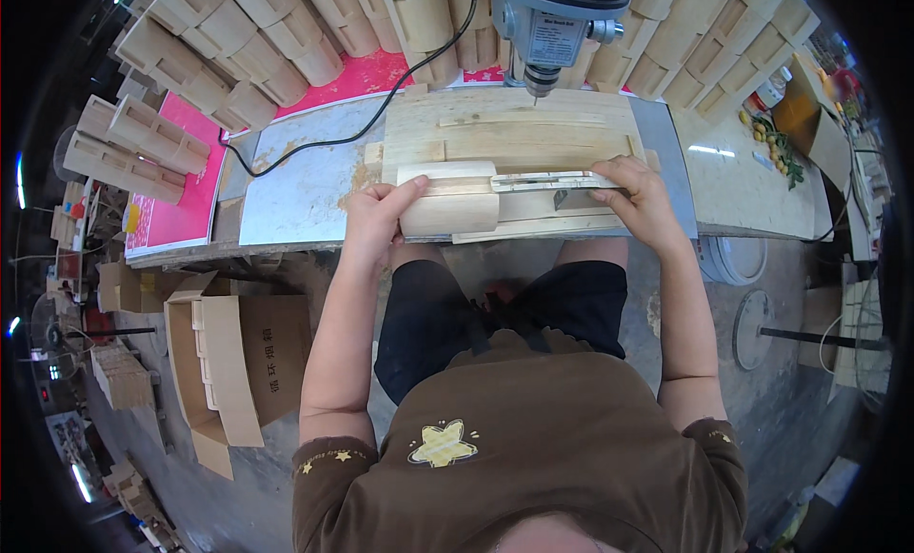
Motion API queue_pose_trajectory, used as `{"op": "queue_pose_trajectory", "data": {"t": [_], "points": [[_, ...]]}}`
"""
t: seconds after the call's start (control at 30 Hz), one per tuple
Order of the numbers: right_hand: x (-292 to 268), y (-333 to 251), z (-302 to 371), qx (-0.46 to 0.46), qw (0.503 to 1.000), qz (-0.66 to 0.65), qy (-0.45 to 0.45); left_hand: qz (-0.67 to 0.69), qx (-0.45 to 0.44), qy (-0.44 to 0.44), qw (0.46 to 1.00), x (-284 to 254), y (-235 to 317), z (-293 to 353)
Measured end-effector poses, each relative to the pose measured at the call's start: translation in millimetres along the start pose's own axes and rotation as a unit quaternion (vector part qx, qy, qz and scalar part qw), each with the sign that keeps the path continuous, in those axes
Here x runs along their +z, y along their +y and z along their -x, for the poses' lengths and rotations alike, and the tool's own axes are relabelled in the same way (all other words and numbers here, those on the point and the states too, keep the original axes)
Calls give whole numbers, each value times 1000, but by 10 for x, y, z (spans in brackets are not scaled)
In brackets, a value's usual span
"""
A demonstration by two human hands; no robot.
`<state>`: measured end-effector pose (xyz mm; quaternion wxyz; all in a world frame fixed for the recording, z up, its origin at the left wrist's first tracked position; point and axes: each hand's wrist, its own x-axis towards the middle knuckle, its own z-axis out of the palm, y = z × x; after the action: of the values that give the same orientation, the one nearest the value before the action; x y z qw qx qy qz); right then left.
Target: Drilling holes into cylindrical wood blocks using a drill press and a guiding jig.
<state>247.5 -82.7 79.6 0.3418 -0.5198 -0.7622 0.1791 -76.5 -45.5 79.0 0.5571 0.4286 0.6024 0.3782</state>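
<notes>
Far left: pale wooden blocks [124,158] are standing in rows on a pink sheet [183,218]; below, a cardboard box [249,363] is sitting open on the floor. A black cable [376,118] is curving across the bench.

Centre: the left hand [379,212] is gripping the left end of a curved wooden piece [452,213], thumb on top. The piece is lying at the bench's near edge, long axis running left-right, its slot pointing the same way. A slim pale strip [543,182] is extending rightward from near its right end, nearly parallel. A drill [557,39] is hanging beyond, bit pointing down.

Right: the right hand [636,196] is pinching the strip's right end; round fruits [779,151] are lying farther right.
</notes>
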Motion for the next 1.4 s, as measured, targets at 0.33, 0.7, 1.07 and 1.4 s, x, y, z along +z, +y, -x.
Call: {"op": "queue_pose_trajectory", "data": {"t": [0.33,0.7,1.07,1.4], "points": [[33,9,47,-14,997,60,38,52,108,-157,980,447,-336,-74],[-92,450,-299,3,989,121,85,-173,418,-7,892,984,-457,-234],[162,381,-643,32,995,18,95,-337,424,91,836,706,-452,-739],[-996,-253,-1745,-97,939,-123,306,-346,423,47,836,685,-471,-786]]}}
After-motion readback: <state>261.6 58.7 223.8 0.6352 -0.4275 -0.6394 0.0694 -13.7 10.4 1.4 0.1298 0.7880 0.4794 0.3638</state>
